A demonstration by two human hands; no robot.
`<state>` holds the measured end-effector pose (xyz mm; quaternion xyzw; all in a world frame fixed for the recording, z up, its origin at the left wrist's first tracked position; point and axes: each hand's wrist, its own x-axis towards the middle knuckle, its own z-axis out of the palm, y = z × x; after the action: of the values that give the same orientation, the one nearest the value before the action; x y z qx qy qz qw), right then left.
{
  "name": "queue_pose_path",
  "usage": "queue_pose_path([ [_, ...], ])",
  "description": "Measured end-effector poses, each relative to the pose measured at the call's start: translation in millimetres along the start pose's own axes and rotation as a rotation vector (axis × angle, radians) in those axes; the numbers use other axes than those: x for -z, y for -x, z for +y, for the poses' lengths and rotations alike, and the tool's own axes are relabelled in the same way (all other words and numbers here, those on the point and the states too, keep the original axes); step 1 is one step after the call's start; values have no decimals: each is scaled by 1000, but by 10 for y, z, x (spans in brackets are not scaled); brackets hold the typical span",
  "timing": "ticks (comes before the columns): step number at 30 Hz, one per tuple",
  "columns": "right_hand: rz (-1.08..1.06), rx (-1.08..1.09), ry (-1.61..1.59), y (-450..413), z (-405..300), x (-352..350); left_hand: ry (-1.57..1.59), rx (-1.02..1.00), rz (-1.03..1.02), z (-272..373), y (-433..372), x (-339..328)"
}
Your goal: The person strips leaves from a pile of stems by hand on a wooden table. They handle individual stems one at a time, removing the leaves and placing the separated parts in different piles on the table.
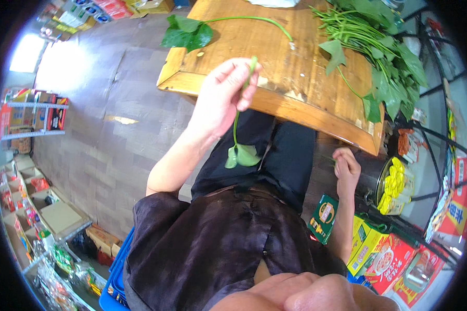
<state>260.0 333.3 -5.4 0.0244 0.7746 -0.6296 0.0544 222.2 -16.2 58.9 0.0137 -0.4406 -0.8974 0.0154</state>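
Observation:
Between the fingers of my left hand is a green leaf stalk, held over the near edge of the wooden table. Its leaf hangs down above my lap. My right hand is low beside the table's near right corner, its fingers bent together; a thin dark strand seems to show at the fingertips, too small to make out. A big pile of leafy green stems lies on the right of the table. A single long stem with broad leaves rests at the table's far left.
Small scraps dot the tabletop. Right of me stand a dark round container with yellow packets, a green box and red boxes beside a black metal rack. A blue chair is under me; shelves of goods stand at left.

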Motion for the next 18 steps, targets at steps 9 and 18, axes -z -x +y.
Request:
queue_pose_path([
  [9,-343,57,-504,-311,-774,-666,-225,22,-168,-298,164,-248],
  [18,-512,108,-205,-389,-1037,-932,-334,48,-225,-349,240,-332],
])
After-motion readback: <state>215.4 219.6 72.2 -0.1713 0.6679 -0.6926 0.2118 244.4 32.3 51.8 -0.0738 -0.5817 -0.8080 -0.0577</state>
